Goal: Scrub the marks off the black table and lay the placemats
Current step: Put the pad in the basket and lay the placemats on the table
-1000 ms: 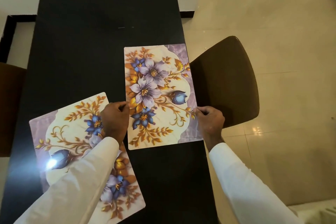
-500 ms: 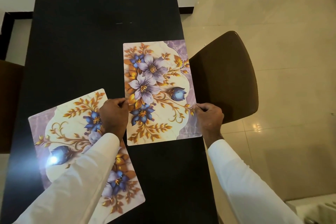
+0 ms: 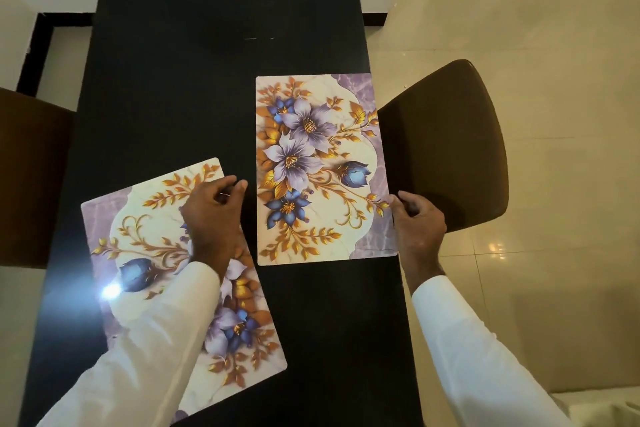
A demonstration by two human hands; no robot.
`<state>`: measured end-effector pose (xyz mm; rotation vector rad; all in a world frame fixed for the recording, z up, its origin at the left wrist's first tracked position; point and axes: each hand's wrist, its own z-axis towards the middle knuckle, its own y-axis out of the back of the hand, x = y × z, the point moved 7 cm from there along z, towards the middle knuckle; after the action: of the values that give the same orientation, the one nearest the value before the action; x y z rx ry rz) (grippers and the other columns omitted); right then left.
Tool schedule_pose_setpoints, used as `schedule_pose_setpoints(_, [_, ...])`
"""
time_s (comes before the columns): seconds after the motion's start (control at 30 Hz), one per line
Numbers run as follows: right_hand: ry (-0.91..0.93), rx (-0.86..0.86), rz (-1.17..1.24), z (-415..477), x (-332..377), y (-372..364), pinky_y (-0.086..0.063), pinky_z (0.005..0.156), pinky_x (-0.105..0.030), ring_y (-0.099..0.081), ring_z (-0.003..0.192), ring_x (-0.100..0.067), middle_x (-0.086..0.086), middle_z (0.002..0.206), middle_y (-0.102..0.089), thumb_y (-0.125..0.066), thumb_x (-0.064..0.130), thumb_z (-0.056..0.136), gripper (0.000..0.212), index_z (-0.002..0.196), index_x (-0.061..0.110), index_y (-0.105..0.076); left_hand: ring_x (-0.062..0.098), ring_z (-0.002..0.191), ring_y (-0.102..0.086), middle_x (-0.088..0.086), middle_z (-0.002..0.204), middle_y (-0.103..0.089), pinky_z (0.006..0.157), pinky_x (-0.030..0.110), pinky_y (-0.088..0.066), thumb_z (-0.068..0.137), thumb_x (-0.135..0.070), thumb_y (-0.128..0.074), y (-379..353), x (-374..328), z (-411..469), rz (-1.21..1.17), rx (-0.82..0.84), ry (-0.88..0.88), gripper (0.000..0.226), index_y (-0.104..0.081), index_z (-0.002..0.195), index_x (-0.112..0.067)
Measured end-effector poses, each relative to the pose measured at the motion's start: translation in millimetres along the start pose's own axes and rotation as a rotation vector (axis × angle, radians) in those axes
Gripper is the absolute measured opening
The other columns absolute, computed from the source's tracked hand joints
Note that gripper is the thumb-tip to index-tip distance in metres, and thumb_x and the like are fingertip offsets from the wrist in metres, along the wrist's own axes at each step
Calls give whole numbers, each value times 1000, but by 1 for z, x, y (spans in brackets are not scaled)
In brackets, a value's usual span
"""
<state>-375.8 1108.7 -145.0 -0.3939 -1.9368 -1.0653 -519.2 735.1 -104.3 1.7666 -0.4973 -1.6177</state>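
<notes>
We see two floral mats lying flat on the black table.
- Right mat: squared to the table with its long side running away from us. Its right edge sits just at the table's right edge.
- Left mat: nearer us on the left half and rotated out of line with the table. A strip of bare table separates it from the right mat. A glare spot lies on its near-left part, and a sleeve hides part of it.
- Left hand: over the left mat, with curled fingertips at that mat's far-right edge. It is clear of the right mat. We can't tell whether it is gripping the left mat or nothing.
- Right hand: at the table's right edge. Thumb and curled fingers pinch the right mat's right edge near its near corner.
- Marks: a couple of thin pale dashes on the far half of the table, well apart from both mats.
- Surroundings: one brown chair is just beside the table's right edge and next to the right mat. A second chair is at the left edge. The floor is cream tile.
</notes>
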Motion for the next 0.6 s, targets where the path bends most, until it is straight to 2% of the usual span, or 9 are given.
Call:
schedule_pose_setpoints(0.07, [24,14,-37,-24,3,4,-56,71,-14,-72,104,-7,12,118,-74,-80,32,102,31,129,18,-78,16,100,-75,5,114,-82,87,26,-55,104,-35,-79,32,10,-19,25,0,-1,32,-83,125,-11])
schedule_pose_setpoints(0.1, [39,37,-56,-42,4,4,-55,72,-14,-72,105,-7,11,118,-74,-79,32,103,29,128,18,-78,18,100,-76,4,113,-82,87,27,-54,104,-35,-79,50,20,-32,18,10,53,32,-83,125,-11])
schedule_pose_setpoints(0.2, [72,157,-143,-104,3,-12,-57,83,-21,-66,107,-6,10,119,-72,-79,32,103,27,128,20,-77,18,101,-75,4,111,-82,81,11,-47,102,-31,-82,96,59,-80,21,19,234,32,-82,125,-9])
schedule_pose_setpoints(0.27, [80,260,-193,-146,-2,-27,-54,87,-21,-65,104,-5,12,115,-70,-81,29,102,25,125,21,-77,20,97,-74,2,104,-80,77,9,-44,101,-26,-83,121,85,-116,22,19,329,27,-82,121,-9])
schedule_pose_setpoints(0.37, [136,387,-299,-204,-10,-46,-58,89,-23,-67,99,-3,12,110,-71,-83,26,99,21,119,24,-78,25,94,-76,6,108,-81,77,25,-55,100,-28,-84,150,127,-163,0,10,465,33,-81,127,-9])
schedule_pose_setpoints(0.43, [147,441,-357,-231,-17,-55,-61,92,-28,-68,98,-4,10,110,-72,-84,28,98,22,119,24,-78,28,96,-76,10,116,-79,85,40,-62,98,-32,-86,161,156,-184,42,19,523,41,-79,132,-10])
schedule_pose_setpoints(0.5, [156,477,-421,-251,-19,-60,-59,90,-24,-66,98,-3,8,115,-73,-84,29,98,26,122,23,-76,31,103,-76,11,125,-77,91,50,-65,96,-37,-87,170,181,-198,69,15,581,49,-76,136,-12])
schedule_pose_setpoints(0.6, [159,510,-488,-269,-18,-66,-54,88,-21,-65,102,-6,4,124,-72,-85,27,97,34,129,22,-74,34,105,-75,12,121,-77,94,57,-66,91,-48,-88,176,203,-208,125,3,614,52,-78,127,-13])
